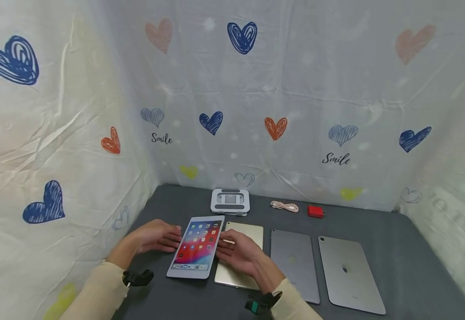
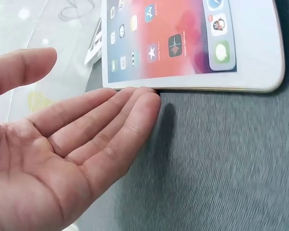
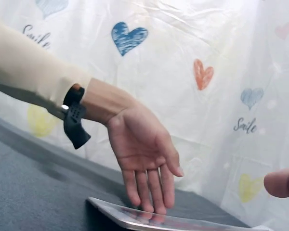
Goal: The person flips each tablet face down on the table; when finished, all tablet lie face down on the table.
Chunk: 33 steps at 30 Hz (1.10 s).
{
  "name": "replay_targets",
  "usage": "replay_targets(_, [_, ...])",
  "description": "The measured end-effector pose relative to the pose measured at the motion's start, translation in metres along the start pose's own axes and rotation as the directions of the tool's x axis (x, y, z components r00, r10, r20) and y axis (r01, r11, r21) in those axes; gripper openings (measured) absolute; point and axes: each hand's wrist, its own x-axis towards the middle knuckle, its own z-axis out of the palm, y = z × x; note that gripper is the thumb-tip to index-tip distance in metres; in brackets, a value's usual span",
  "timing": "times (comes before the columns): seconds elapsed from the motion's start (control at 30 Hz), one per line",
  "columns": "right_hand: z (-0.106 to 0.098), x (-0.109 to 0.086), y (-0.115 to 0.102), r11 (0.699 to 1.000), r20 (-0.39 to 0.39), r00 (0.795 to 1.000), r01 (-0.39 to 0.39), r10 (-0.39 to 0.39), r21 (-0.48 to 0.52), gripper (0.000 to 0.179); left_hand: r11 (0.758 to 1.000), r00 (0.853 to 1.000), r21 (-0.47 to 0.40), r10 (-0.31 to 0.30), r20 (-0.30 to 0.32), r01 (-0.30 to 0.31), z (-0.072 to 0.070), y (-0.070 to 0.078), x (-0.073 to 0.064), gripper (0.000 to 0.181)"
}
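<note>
A white-framed tablet [image 1: 196, 246], its screen lit with app icons, is between my two hands. The straight fingers of my left hand [image 1: 158, 237] reach its left long edge, palm turned up and thumb apart, as the left wrist view shows of the tablet [image 2: 260, 48] and hand [image 2: 82, 149]. On the opposite edge is my right hand [image 1: 240, 253], fingers extended beside the tablet, above a gold tablet [image 1: 252, 231]. In the right wrist view only the right thumb [image 3: 282, 183] shows, off the tablet [image 3: 135, 219]. Whether the tablet is slightly raised I cannot tell.
A grey tablet [image 1: 292, 249] and a silver tablet [image 1: 348, 275] lie back-up to the right. Behind are a folded metal stand [image 1: 230, 201], a coiled cable [image 1: 284, 206] and a red plug adapter [image 1: 315, 211]. Heart-printed curtains [image 1: 256, 98] border the dark table [image 1: 396, 249].
</note>
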Motion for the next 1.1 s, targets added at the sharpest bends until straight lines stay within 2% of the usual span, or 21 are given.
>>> replay_targets(0.13, [-0.004,-0.005,-0.007,1.0,0.012,1.0,0.021,-0.021,0.01,0.063,1.0,0.999,-0.022,-0.015,0.035,0.016,0.007,0.003,0.004,0.054])
replay_targets(0.27, [-0.01,-0.014,-0.017,0.999,0.022,0.999,0.039,-0.038,-0.023,0.07,0.999,0.998,-0.038,-0.01,0.057,0.013,0.013,0.009,0.006,0.056])
replay_targets(0.47, [-0.016,-0.029,-0.032,0.996,0.008,0.998,0.064,-0.064,-0.068,0.068,0.995,0.995,-0.087,0.064,0.075,-0.057,0.025,0.03,0.002,0.056])
replay_targets(0.57, [-0.017,-0.034,-0.039,0.994,0.02,0.997,0.078,-0.077,-0.081,0.068,0.989,0.987,-0.108,0.114,0.11,-0.102,0.031,0.044,-0.003,0.055])
replay_targets(0.8, [-0.012,-0.041,-0.051,0.991,0.077,0.994,0.088,-0.081,-0.103,0.071,0.975,0.965,-0.156,0.187,0.183,-0.16,0.045,0.068,-0.015,0.056])
replay_targets(0.97, [-0.004,-0.042,-0.055,0.988,0.091,0.992,0.096,-0.085,-0.124,0.072,0.954,0.938,-0.229,0.249,0.242,-0.194,0.053,0.08,-0.021,0.055])
replay_targets(1.1, [0.004,-0.041,-0.058,0.986,0.107,0.99,0.106,-0.092,-0.129,0.071,0.945,0.931,-0.26,0.264,0.251,-0.197,0.057,0.086,-0.023,0.052])
